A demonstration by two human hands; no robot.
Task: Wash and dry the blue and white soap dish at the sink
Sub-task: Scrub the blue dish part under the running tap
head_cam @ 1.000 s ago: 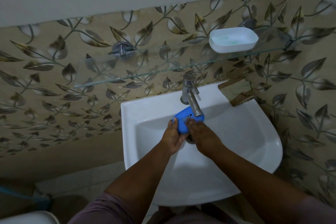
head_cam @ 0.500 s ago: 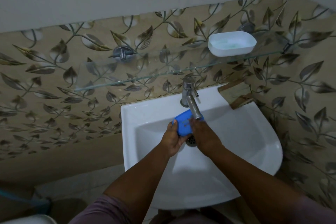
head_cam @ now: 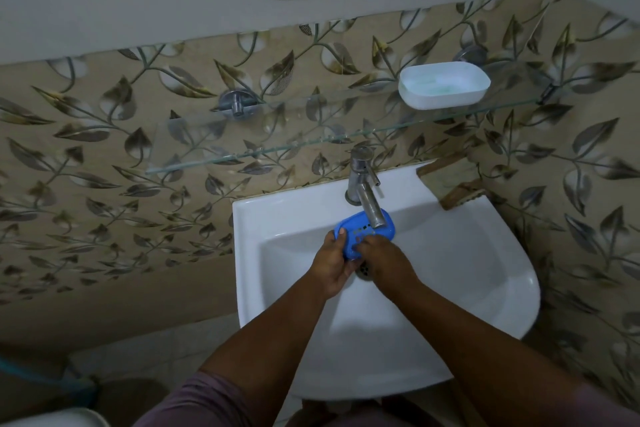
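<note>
Blue tray turned flatter under the tap, rinse under way.

Left hand (head_cam: 332, 262) clamps the left end of the blue drain tray (head_cam: 363, 236); right hand (head_cam: 384, 260) fingers curl on its near edge, now rubbing the holed face that shows more than a moment ago. It sits over the sink (head_cam: 485, 253) back edge under the faucet (head_cam: 367, 191). White base (head_cam: 444, 85) waits on the glass shelf (head_cam: 311, 139), right end; drying not started.

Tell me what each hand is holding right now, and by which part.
Both hands hold the blue soap dish tray under the tap: the left hand has its grip on the left end, the right hand presses fingers on the perforated face.
</note>
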